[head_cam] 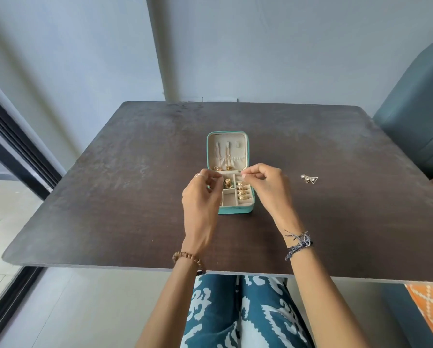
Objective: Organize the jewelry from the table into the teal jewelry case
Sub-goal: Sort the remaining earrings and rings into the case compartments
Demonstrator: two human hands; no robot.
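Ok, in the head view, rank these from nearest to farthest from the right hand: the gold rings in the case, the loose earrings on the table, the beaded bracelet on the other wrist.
From the right hand:
1. Gold rings, just to its left, in the right-hand column of the teal jewelry case.
2. Loose earrings, out to its right on the table.
3. Beaded bracelet, on the left wrist, near the table's front edge.

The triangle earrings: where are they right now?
In the head view, the triangle earrings lie on the bare table, right of the open teal case, beyond the right hand.
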